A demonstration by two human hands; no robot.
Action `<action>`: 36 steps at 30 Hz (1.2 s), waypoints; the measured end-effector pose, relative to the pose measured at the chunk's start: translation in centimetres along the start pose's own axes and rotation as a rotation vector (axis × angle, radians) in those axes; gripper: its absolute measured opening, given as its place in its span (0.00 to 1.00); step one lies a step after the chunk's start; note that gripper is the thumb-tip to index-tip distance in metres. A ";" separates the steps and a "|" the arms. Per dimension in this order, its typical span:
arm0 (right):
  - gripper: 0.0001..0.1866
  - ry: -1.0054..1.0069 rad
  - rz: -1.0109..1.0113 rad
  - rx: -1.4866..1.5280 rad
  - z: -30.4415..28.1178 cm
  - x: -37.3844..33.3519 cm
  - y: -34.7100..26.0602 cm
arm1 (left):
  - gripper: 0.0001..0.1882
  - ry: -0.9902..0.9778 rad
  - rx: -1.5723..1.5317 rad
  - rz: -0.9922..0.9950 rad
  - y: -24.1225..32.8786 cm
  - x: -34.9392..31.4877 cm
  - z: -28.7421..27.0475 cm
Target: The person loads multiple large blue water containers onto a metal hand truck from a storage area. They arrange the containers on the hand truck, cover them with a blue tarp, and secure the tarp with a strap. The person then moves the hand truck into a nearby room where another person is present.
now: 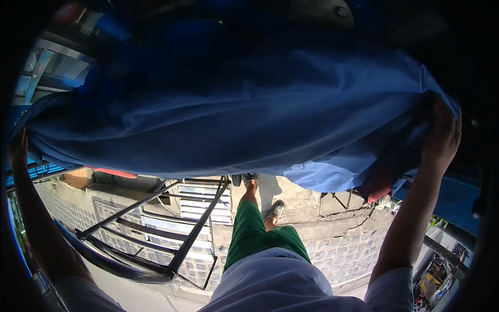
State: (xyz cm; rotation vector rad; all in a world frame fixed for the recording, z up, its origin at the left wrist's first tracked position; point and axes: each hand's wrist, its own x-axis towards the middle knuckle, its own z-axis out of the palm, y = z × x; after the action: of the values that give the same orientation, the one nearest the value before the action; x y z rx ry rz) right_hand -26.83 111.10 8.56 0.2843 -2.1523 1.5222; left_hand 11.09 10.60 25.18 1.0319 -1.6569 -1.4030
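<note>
A wide blue cloth (218,119) stretches across the view between my two raised arms, hanging in loose folds. At the far left, my left hand (20,148) grips its edge, the fingers partly in shadow. On the right, my right hand (444,127) is closed on the cloth's other end, where the fabric bunches up near the fingertips. The lower edge sags in the middle, and a sunlit paler part (330,171) droops toward the right. What lies behind the cloth is mostly hidden in the dark.
A black metal frame with bars (192,234) stands at my left, beside a white slatted panel (205,200). Below are patterned paving (332,255) and my feet in dark patterned shoes (278,209). A red piece (378,184) shows under the cloth. Assorted clutter (434,283) sits lower right.
</note>
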 end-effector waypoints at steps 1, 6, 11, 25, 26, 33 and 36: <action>0.26 0.072 -0.063 -0.285 1.8 3.2 0.5 | 0.12 -0.012 0.072 0.056 0.0 1.7 1.1; 0.29 0.036 -0.475 -0.777 7.6 13.9 4.6 | 0.26 -0.251 0.544 0.557 -3.2 7.9 11.3; 0.30 -0.444 -0.368 -1.013 8.2 15.7 12.5 | 0.32 -0.039 0.477 0.294 -11.1 6.3 22.7; 0.25 -0.734 -0.268 -1.162 8.2 17.6 24.5 | 0.37 -0.201 0.920 -0.059 -30.8 11.2 28.8; 0.25 -0.742 -0.268 -1.167 8.5 17.8 24.6 | 0.37 -0.188 0.720 -0.209 -31.1 11.2 28.7; 0.22 -0.660 -0.367 -1.122 8.3 16.7 18.7 | 0.31 0.117 0.719 0.144 -26.1 3.5 29.1; 0.23 -0.479 -0.324 -1.167 4.4 13.7 16.4 | 0.30 0.373 1.030 0.233 -25.2 -2.8 25.8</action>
State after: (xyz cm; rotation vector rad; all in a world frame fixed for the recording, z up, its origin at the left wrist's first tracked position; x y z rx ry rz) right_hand -46.88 114.38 0.65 0.5548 -2.7664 -0.1268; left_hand -7.80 21.57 -3.64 1.4467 -2.1173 -0.0975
